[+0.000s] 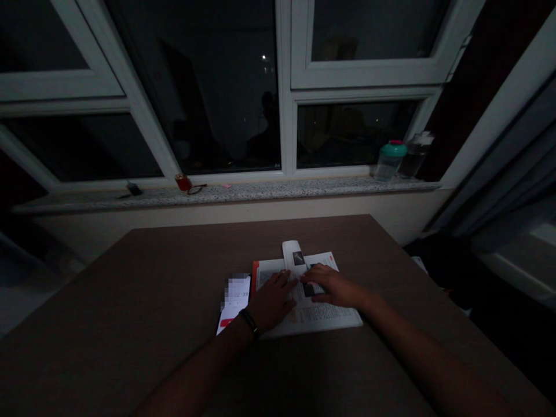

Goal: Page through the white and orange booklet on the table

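A printed booklet (330, 315) lies on the table, its pages showing text and dark pictures. A narrow white paper strip (290, 250) with a small picture on it sticks out past the booklet's top edge; I cannot tell whether it is a folded page or a loose piece. My left hand (273, 301), with a dark band on the wrist, rests flat on the booklet's left part, fingers stretched out. From the right, my right hand (333, 285) touches the page near the strip's lower end, fingers bent and apart from the thumb. Its fingertips show a little pink.
A lit phone (235, 301) lies just left of the booklet on the brown table (174, 272). Behind it, the granite windowsill (269, 192) carries a small red jar (183, 182), a teal-lidded shaker bottle (390, 161) and a clear bottle (414, 155). The room is dim.
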`<action>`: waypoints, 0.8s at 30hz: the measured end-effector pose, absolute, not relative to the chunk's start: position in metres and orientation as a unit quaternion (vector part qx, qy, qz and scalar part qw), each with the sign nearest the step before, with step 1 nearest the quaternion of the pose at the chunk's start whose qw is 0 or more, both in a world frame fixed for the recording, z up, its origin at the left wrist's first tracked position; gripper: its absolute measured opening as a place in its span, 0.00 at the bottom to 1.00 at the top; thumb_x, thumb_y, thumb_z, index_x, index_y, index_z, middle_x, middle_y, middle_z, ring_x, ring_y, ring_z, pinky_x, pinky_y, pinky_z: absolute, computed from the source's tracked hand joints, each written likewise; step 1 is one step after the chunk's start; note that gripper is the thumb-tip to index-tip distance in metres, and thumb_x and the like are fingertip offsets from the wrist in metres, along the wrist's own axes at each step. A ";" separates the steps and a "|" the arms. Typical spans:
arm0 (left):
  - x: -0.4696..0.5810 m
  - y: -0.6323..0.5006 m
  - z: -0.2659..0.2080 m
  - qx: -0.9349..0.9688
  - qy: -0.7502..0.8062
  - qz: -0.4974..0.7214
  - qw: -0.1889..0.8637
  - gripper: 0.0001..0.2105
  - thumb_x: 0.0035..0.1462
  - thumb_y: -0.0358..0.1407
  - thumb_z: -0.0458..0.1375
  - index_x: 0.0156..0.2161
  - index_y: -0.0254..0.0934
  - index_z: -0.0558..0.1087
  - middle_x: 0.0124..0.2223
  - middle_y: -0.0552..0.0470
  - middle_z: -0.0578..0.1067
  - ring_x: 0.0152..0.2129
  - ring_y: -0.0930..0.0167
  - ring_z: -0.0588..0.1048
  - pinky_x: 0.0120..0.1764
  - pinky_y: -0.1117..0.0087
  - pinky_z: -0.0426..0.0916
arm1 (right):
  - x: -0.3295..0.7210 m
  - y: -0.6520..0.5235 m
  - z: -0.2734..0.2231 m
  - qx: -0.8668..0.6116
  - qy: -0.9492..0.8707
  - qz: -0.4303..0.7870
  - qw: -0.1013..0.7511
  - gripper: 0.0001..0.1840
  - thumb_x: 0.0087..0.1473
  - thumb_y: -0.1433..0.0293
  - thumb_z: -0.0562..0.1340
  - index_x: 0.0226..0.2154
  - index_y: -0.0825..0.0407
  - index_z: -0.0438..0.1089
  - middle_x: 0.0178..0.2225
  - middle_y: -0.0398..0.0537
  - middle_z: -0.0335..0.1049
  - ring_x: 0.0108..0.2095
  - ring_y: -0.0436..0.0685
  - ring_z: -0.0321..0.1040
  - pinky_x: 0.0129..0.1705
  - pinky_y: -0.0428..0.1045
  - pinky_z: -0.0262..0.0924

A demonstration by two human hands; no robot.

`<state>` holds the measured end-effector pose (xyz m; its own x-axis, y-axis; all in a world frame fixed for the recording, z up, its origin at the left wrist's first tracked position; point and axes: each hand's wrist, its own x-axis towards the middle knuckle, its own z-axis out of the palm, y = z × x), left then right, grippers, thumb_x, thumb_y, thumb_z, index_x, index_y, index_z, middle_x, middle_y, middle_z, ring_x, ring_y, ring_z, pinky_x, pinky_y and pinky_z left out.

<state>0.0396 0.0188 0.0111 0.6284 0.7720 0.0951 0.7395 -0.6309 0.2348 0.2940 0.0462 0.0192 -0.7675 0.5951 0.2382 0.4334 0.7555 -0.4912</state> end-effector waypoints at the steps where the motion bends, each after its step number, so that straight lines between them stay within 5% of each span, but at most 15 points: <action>1: 0.040 0.019 0.011 0.897 0.422 0.092 0.087 0.25 0.63 0.38 0.57 0.63 0.40 0.61 0.67 0.42 0.57 0.63 0.57 0.57 0.61 0.53 0.57 | 0.295 0.046 0.019 -0.279 -0.916 0.213 0.193 0.30 0.54 0.65 0.68 0.58 0.48 0.63 0.52 0.54 0.68 0.53 0.63 0.61 0.56 0.58 0.56; 6: 0.040 0.017 0.013 0.899 0.420 0.095 0.080 0.24 0.63 0.38 0.56 0.63 0.41 0.61 0.67 0.43 0.57 0.62 0.57 0.58 0.60 0.52 0.58 | 0.298 0.046 0.017 -0.275 -0.913 0.227 0.197 0.33 0.51 0.65 0.70 0.58 0.48 0.63 0.52 0.53 0.68 0.53 0.63 0.61 0.56 0.59 0.56; 13: 0.040 0.018 0.014 0.902 0.414 0.095 0.081 0.23 0.63 0.39 0.56 0.62 0.40 0.61 0.66 0.42 0.58 0.63 0.57 0.56 0.61 0.51 0.56 | 0.287 0.048 0.007 -0.354 -0.883 0.180 0.251 0.17 0.59 0.72 0.60 0.51 0.50 0.68 0.47 0.54 0.69 0.50 0.62 0.62 0.53 0.59 0.58; 24: 0.040 0.017 0.015 0.899 0.421 0.089 0.083 0.24 0.62 0.36 0.57 0.62 0.39 0.62 0.66 0.42 0.58 0.63 0.57 0.57 0.61 0.53 0.56 | 0.290 0.050 0.007 -0.324 -0.894 0.190 0.243 0.25 0.54 0.72 0.65 0.55 0.48 0.65 0.51 0.53 0.68 0.54 0.63 0.60 0.55 0.59 0.57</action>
